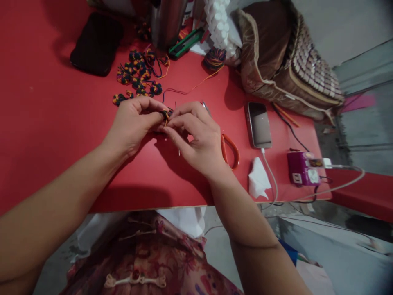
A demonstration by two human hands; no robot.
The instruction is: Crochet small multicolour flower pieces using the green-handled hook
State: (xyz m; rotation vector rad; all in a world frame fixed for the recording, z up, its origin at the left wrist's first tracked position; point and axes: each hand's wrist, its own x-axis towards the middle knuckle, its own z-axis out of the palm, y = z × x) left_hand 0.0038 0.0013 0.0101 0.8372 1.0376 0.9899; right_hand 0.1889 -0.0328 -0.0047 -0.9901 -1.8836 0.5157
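My left hand [132, 123] pinches a small dark green and orange yarn piece [166, 114] between thumb and forefinger. Against its right side, the fingertips of my right hand [196, 135] are closed on the same piece. Thin metal-looking tips show above and below my right fingers; what they belong to is hidden. From a multicoloured yarn ball [214, 59] a strand runs across to the piece. Several finished knotted yarn pieces [139, 73] lie in a heap beyond my left hand. Scissors with orange handles [231, 152] lie partly hidden behind my right hand.
On the red table [55, 164] are a black pouch-like object [96, 43], a metal cylinder [168, 24], a green cutter [186, 43] and a brown bag [264, 45]. At right, a phone [259, 125] with a cable, crumpled tissue [258, 178] and a purple power box [302, 169].
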